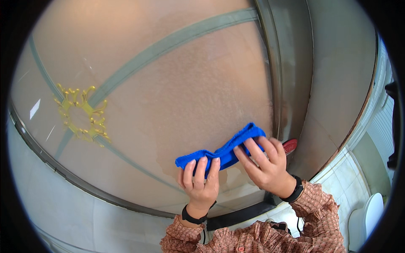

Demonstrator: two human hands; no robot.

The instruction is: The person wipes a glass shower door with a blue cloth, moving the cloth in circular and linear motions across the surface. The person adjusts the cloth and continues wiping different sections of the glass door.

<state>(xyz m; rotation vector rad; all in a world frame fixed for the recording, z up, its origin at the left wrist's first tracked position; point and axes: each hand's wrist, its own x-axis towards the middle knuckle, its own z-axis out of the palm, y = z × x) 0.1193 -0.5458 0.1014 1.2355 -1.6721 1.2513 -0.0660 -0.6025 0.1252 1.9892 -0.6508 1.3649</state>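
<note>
A folded blue cloth lies stretched between my two hands against a large glass door panel. My left hand has its fingers over the cloth's left part. With bent fingers, my right hand grips the cloth's right part, close to the metal door frame. Above the cloth the panel looks fogged or wet, and a damp patch shows below it. The glass carries grey-green bands and a gold scrolled ornament at the left.
A red disc with writing is beside the frame, just behind my right hand. Pale tiles cover the floor. At the lower right stands a white rounded object, perhaps a bin or toilet. A dark strip runs below the panel.
</note>
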